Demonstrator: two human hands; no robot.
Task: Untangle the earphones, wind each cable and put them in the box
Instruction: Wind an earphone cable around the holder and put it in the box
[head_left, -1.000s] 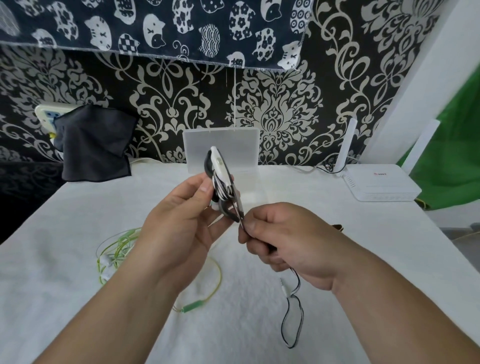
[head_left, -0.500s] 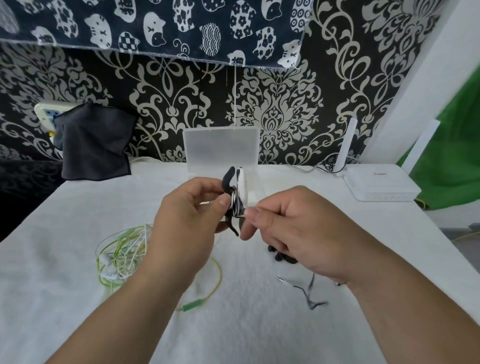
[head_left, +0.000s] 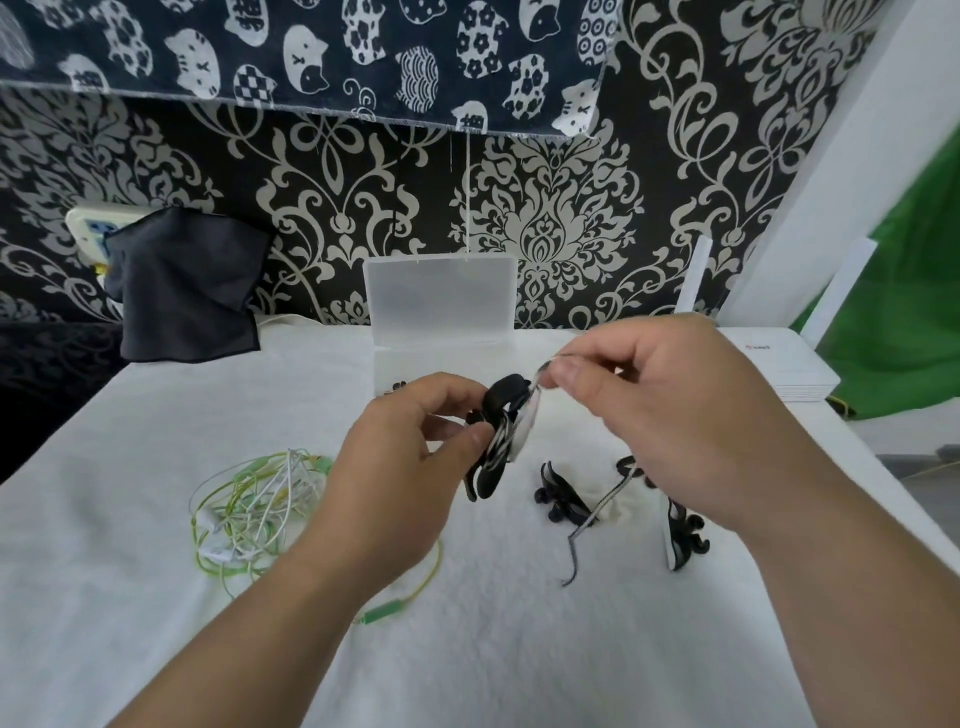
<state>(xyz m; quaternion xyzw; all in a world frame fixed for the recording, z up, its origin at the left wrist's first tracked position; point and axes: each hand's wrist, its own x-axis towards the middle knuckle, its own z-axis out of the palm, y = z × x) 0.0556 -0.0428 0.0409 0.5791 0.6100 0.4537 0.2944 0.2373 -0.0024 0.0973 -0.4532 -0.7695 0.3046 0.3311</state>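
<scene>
tangled green-white earphones (head_left: 249, 514) are lying on the cloth (head_left: 156, 649) | left hand (head_left: 410, 457) is gripping the part-wound black-white earphones (head_left: 501, 441), thumb and fingers clamped on them, in the air before the open box (head_left: 441, 306) | right hand (head_left: 660, 415) is pinching their cable (head_left: 602, 501) (the rest dangling below)

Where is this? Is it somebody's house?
Probably yes, a room in a home. The wall has fancy black-and-white wallpaper, a cat-print cloth hangs at the top, and a white router sits on the cloth-covered table.
</scene>
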